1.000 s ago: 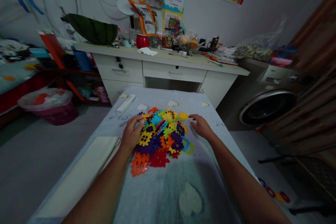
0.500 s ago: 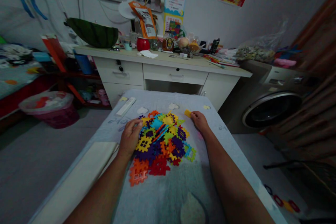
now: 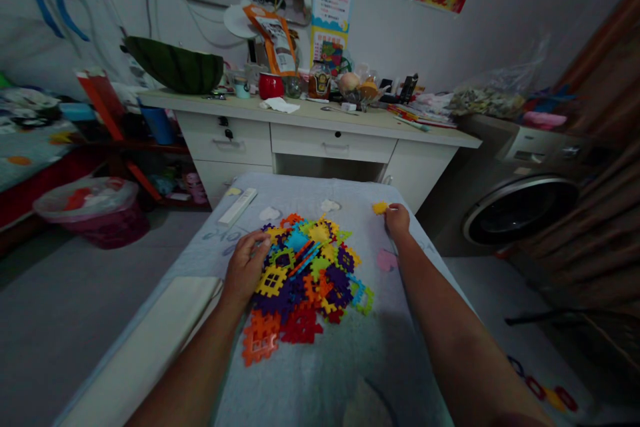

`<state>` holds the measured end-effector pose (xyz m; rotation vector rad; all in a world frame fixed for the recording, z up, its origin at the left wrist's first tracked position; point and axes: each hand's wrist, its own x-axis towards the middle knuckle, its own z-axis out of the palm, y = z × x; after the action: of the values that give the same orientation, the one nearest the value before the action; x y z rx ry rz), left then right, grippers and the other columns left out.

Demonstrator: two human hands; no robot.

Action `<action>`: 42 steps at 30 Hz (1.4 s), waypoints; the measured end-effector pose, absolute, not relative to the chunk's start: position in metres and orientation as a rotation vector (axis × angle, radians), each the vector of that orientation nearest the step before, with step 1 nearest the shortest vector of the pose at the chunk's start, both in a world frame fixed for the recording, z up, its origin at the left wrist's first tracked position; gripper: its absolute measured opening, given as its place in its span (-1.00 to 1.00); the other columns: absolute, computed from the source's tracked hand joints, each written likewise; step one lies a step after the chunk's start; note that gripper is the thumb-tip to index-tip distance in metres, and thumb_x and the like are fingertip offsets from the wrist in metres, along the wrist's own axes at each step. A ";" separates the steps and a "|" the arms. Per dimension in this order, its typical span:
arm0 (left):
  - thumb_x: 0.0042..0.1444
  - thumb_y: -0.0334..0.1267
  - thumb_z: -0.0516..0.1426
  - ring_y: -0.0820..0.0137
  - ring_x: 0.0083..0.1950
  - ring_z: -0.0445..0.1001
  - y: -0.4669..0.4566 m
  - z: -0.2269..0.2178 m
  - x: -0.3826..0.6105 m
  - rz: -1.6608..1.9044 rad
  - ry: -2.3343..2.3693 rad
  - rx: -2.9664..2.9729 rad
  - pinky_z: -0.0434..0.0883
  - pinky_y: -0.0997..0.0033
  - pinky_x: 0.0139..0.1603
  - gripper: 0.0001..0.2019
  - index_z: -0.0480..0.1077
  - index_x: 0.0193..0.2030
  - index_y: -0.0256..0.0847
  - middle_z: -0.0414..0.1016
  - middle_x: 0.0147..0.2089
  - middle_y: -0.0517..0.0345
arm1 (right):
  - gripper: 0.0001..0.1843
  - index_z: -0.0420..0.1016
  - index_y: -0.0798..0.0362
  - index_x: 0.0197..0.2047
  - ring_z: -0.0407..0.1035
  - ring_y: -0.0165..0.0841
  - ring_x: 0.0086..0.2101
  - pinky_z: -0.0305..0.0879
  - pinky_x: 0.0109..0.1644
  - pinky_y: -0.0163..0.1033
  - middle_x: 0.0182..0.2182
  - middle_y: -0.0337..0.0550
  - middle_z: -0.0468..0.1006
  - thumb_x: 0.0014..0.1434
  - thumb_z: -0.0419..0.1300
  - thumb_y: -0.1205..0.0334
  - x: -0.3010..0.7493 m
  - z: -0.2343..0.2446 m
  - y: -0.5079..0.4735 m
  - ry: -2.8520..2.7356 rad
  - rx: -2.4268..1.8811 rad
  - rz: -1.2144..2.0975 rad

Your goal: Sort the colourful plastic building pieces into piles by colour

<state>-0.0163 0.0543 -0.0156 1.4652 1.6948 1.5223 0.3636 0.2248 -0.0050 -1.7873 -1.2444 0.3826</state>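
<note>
On the cloth-covered table lies a heap of colourful plastic interlocking tiles [image 3: 300,277], with notched edges, in yellow, purple, blue, green, orange and red. My left hand [image 3: 246,260] rests against the left edge of this heap, its thumb and fingers slightly apart and the fingertips touching the tiles. Away to the right of the heap, my right hand [image 3: 399,219] pinches a yellow interlocking tile [image 3: 380,207] by its right side, just over the far right part of the table. An orange tile [image 3: 261,339] and a red tile [image 3: 301,325] lie at the near side of the heap.
A white strip-like object [image 3: 238,207] lies at the table's far left. Along its left side is a long white panel [image 3: 150,340]. Behind the table stands a cluttered desk [image 3: 330,121], with a washing machine [image 3: 520,193] to the right. A pink bin [image 3: 93,220] stands left.
My right hand has moved right and slightly away from me, carrying the yellow tile farther from the heap. The left hand has stayed by the heap.
</note>
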 end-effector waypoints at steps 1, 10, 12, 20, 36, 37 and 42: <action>0.13 0.06 0.09 0.21 0.15 0.37 0.055 -0.016 -0.016 1.523 1.693 1.465 0.32 0.23 0.20 -0.64 0.48 -0.12 -0.14 0.44 0.06 0.07 | -0.67 0.48 0.15 -0.09 0.43 -0.20 -0.16 0.32 -0.03 -0.13 -0.28 0.03 0.54 0.08 0.04 0.34 0.366 -0.004 0.224 -1.246 -1.817 0.355; 0.12 0.06 0.10 0.22 0.16 0.37 0.054 -0.017 -0.016 1.527 1.684 1.460 0.31 0.23 0.22 -0.64 0.48 -0.13 -0.14 0.43 0.06 0.07 | -0.60 0.47 -0.07 0.12 0.25 -0.04 0.07 0.19 0.10 0.04 0.10 0.06 0.36 0.24 0.06 0.16 0.353 -0.008 0.200 -1.673 -2.155 0.015; 0.13 0.06 0.09 0.22 0.16 0.37 0.054 -0.018 -0.017 1.527 1.684 1.471 0.31 0.23 0.22 -0.65 0.48 -0.13 -0.14 0.43 0.06 0.07 | -0.61 0.48 -0.07 0.10 0.26 -0.06 0.07 0.18 0.11 0.04 0.10 0.05 0.36 0.26 0.04 0.13 0.352 -0.007 0.199 -1.746 -2.136 0.001; 0.14 0.06 0.09 0.22 0.16 0.37 0.053 -0.015 -0.016 1.507 1.690 1.474 0.32 0.23 0.21 -0.65 0.48 -0.11 -0.13 0.44 0.07 0.07 | -0.66 0.50 -0.06 0.04 0.27 -0.16 0.08 0.15 0.14 -0.01 0.14 0.02 0.33 0.27 0.03 0.18 0.353 -0.009 0.197 -1.893 -2.021 0.057; 0.11 0.05 0.10 0.21 0.14 0.38 0.051 -0.013 -0.016 1.505 1.669 1.435 0.28 0.20 0.23 -0.64 0.47 -0.12 -0.15 0.45 0.04 0.05 | -0.49 0.36 -0.02 0.22 0.16 0.01 0.16 0.09 0.17 0.16 0.21 0.11 0.29 0.31 -0.01 -0.07 0.348 -0.010 0.200 -1.991 -2.134 -0.055; 0.11 0.06 0.11 0.21 0.14 0.38 0.050 -0.013 -0.016 1.507 1.664 1.430 0.28 0.20 0.24 -0.64 0.47 -0.12 -0.16 0.45 0.04 0.04 | -0.48 0.34 0.00 0.23 0.14 0.00 0.18 0.07 0.19 0.18 0.22 0.10 0.29 0.32 -0.02 -0.06 0.349 -0.011 0.201 -2.012 -2.126 -0.037; 0.11 0.06 0.11 0.19 0.11 0.40 0.050 -0.012 -0.014 1.487 1.649 1.417 0.27 0.15 0.23 -0.63 0.47 -0.11 -0.15 0.48 0.02 0.04 | -0.44 0.22 0.02 0.31 -0.02 0.00 0.30 -0.10 0.27 0.31 0.33 0.05 0.18 0.33 -0.03 -0.03 0.350 -0.012 0.201 -2.035 -2.097 0.025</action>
<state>-0.0144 0.0502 -0.0123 1.4165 1.6492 1.4867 0.3501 0.2006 -0.0121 -2.0975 -2.0352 0.0252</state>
